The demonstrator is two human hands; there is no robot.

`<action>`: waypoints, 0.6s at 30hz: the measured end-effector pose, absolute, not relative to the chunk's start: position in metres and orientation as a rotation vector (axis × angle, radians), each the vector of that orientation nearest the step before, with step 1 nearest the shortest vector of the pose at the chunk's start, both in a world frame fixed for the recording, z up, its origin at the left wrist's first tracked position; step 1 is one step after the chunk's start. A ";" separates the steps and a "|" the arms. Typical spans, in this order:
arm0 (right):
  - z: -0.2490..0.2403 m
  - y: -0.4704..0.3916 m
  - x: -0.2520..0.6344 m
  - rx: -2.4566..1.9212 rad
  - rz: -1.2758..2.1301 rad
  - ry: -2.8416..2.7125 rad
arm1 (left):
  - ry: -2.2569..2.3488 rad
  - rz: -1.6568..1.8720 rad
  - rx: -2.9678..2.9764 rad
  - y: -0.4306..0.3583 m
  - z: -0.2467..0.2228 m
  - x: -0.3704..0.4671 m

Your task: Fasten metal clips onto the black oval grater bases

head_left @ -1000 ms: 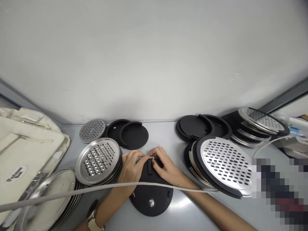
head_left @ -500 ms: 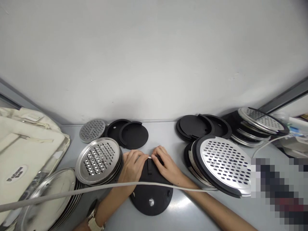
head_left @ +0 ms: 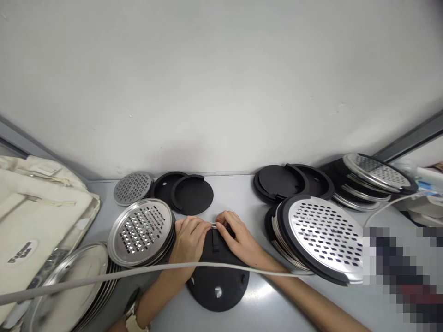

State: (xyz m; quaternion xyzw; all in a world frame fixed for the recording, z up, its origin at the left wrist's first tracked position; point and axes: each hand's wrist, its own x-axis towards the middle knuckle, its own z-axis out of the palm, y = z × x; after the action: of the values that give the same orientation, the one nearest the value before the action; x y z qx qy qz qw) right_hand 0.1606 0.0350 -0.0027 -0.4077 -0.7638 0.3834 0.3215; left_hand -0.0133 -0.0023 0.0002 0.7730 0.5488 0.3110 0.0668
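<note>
My left hand (head_left: 189,240) and my right hand (head_left: 238,239) meet at the far edge of a black round disc (head_left: 218,293) on the table. Between their fingertips is a small silvery metal piece (head_left: 213,225), pinched from both sides. Just below it a short black tab (head_left: 215,242) lies on the disc. A shiny round spot shows near the disc's front edge. Both hands are closed, and the curled fingers hide part of the metal piece and of the disc's far rim.
Perforated metal grater plates are stacked at left (head_left: 141,233) and right (head_left: 325,237). Black round trays (head_left: 194,194) lie by the wall. A white cable (head_left: 162,266) crosses in front of my forearms. A cream bag (head_left: 44,207) stands at far left.
My left fingertips have shifted slightly left, so a little more of the metal piece shows between the hands. The disc stays where it was.
</note>
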 end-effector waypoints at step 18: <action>-0.002 0.037 0.161 -1.050 1.008 -2.064 | 1.615 0.960 2.322 -0.003 -0.003 -0.015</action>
State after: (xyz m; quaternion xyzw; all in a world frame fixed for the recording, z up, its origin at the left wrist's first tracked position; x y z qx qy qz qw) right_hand 0.1614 0.0373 -0.0020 -0.3960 -0.7789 0.3802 0.3032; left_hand -0.0151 -0.0025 -0.0034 0.7749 0.5392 0.3205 0.0773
